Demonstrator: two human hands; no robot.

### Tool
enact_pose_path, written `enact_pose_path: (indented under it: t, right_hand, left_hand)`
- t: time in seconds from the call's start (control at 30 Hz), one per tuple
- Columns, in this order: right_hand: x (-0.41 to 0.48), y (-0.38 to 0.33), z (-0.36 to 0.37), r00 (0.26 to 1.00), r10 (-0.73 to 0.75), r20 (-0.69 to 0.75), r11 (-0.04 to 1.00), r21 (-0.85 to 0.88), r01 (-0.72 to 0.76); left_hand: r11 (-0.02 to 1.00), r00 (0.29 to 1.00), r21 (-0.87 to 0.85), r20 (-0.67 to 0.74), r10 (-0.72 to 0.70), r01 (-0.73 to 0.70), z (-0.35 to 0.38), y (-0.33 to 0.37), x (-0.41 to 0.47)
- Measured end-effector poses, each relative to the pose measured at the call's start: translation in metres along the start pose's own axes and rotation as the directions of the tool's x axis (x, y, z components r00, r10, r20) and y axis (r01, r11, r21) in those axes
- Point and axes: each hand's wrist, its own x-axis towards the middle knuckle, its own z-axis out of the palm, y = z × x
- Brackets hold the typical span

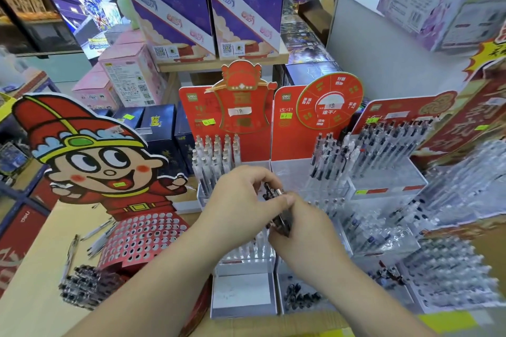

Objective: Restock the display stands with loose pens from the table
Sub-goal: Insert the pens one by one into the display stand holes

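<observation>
1. While both hands met in front of the display stands [388,186], the right hand [304,232] had its fingers curled round a bunch of dark pens [282,220].
2. The left hand [241,194] pinched the bunch's top end.
3. Loose pens [82,284] lay on the table [35,309], well left of the fingers.

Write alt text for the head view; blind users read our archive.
The right hand grips a bundle of dark pens, the left hand pinching its top, above clear display stands. A cartoon stand and loose pens sit left on the table.
</observation>
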Motion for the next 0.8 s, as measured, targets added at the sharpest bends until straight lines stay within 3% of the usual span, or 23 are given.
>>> enact_pose_path:
  t: [0.1,0.27,0.47,0.57,0.8]
  right_hand:
    - [-0.002,0.002,-0.003,1.000,-0.016,-0.014,1.000,-0.015,0.015]
    - [-0.001,0.000,-0.009,1.000,-0.009,-0.024,1.000,0.016,0.010]
    - [0.001,0.001,-0.019,0.997,-0.036,0.072,0.997,0.071,0.031]
    - [0.002,0.002,-0.018,0.995,-0.048,0.084,0.992,0.118,0.038]
    - [0.002,-0.002,-0.014,0.992,-0.068,0.102,0.975,0.219,0.044]
  left_hand:
    - [0.998,0.996,0.056,0.090,0.028,-0.033,-0.006,0.005,0.004]
    - [0.981,0.988,-0.187,0.151,-0.013,0.041,-0.006,0.003,0.009]
    - [0.874,0.997,-0.482,0.079,-0.022,0.057,-0.004,-0.002,0.012]
    - [0.836,0.999,-0.549,0.041,-0.003,0.024,-0.003,-0.003,0.009]
    - [0.745,0.994,-0.658,0.072,-0.082,0.109,0.000,-0.005,0.001]
